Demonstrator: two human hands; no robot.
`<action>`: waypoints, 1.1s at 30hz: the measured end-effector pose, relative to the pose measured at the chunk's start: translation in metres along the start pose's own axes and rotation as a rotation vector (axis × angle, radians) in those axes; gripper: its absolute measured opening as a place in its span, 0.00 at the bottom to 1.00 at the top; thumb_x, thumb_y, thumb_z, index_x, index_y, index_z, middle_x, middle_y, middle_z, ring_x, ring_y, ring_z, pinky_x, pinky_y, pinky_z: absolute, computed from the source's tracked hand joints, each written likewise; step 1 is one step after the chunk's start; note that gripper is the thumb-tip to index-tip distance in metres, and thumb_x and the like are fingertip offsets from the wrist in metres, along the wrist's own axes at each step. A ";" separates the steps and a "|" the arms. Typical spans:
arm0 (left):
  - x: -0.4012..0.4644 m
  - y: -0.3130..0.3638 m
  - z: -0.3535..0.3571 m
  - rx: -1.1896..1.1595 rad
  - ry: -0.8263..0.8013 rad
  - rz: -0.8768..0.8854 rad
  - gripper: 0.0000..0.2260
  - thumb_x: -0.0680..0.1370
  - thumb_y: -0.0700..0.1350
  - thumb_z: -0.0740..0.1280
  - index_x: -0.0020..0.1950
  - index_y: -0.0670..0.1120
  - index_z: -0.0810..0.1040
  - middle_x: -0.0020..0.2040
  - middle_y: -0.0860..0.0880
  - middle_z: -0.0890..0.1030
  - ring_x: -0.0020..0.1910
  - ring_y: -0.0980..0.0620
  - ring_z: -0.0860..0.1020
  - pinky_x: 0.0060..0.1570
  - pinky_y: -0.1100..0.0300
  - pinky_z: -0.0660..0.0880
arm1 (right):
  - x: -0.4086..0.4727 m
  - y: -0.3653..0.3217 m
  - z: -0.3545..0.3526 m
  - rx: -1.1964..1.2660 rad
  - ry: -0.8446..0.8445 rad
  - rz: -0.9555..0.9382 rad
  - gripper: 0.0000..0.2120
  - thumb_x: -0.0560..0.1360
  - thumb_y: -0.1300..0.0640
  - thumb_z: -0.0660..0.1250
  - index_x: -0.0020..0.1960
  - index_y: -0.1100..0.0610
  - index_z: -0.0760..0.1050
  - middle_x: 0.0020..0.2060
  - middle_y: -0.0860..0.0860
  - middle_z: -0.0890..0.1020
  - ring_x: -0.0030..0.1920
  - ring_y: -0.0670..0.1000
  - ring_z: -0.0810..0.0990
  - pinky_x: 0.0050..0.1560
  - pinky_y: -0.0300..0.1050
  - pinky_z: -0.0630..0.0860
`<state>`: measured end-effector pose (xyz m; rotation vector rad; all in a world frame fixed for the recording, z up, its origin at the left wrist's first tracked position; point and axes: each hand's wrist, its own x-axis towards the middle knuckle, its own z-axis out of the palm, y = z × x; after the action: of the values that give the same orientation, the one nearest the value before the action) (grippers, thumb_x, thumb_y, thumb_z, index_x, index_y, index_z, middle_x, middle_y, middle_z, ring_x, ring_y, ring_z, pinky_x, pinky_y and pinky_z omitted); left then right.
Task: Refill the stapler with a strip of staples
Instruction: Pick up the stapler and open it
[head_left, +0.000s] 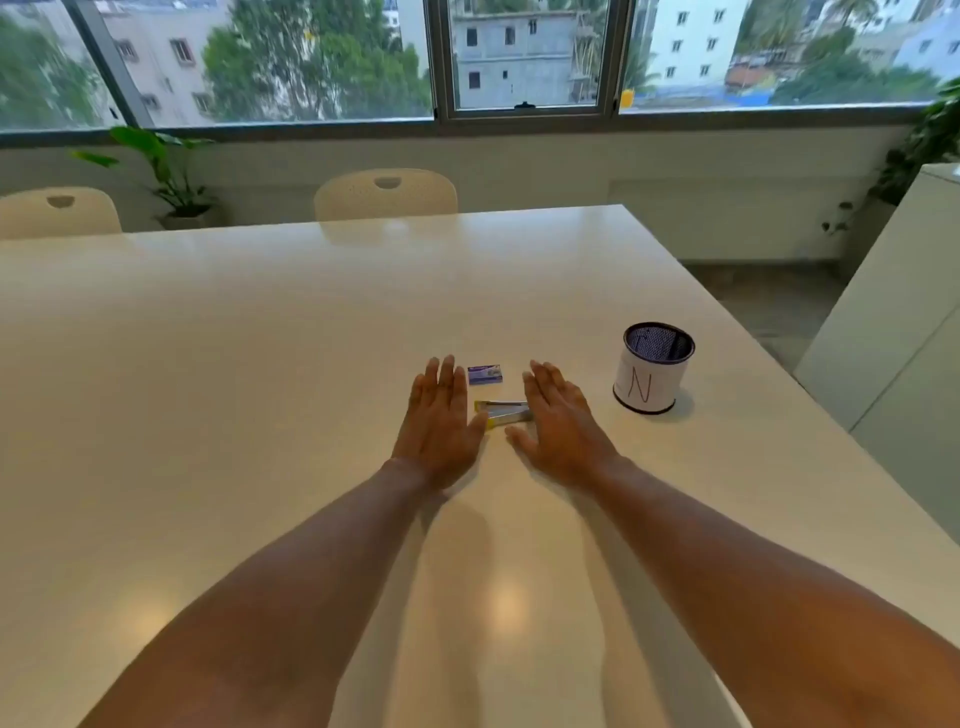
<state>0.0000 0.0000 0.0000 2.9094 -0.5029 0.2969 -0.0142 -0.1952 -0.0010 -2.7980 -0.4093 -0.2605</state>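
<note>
We hold our left hand (439, 415) and right hand (558, 421) flat and spread, palms down, gripping nothing, over a white table (260, 338). Between them lies the stapler (505, 412), and a small staple box (485, 374) sits just beyond it. A mesh pen cup (652, 369) marked N stands off to the right.

Left hand (439, 415) and right hand (558, 423), both spread flat, flank the stapler (505, 412) on the table (260, 338).
</note>
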 end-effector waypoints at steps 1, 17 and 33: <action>-0.002 0.001 0.003 0.017 -0.015 0.001 0.33 0.85 0.57 0.50 0.82 0.36 0.47 0.84 0.38 0.47 0.83 0.40 0.42 0.80 0.46 0.41 | -0.001 -0.001 0.005 0.002 -0.005 0.010 0.39 0.80 0.42 0.60 0.80 0.62 0.49 0.81 0.59 0.51 0.81 0.57 0.45 0.80 0.58 0.49; -0.006 -0.003 0.004 -0.491 0.041 0.063 0.24 0.79 0.37 0.68 0.75 0.34 0.70 0.68 0.37 0.80 0.66 0.38 0.78 0.67 0.48 0.74 | 0.018 -0.004 0.010 0.201 -0.026 -0.072 0.25 0.75 0.38 0.67 0.66 0.51 0.77 0.57 0.51 0.79 0.59 0.53 0.74 0.61 0.53 0.70; -0.029 0.023 0.014 -1.736 0.122 -0.345 0.13 0.82 0.42 0.67 0.67 0.44 0.80 0.62 0.40 0.84 0.64 0.41 0.82 0.59 0.53 0.81 | -0.014 -0.042 0.004 1.372 0.052 0.257 0.09 0.78 0.49 0.68 0.55 0.49 0.83 0.46 0.51 0.87 0.46 0.50 0.85 0.45 0.44 0.83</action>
<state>-0.0320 -0.0149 -0.0173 1.2166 -0.0648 -0.0557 -0.0394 -0.1590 0.0034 -1.4580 -0.1040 0.0328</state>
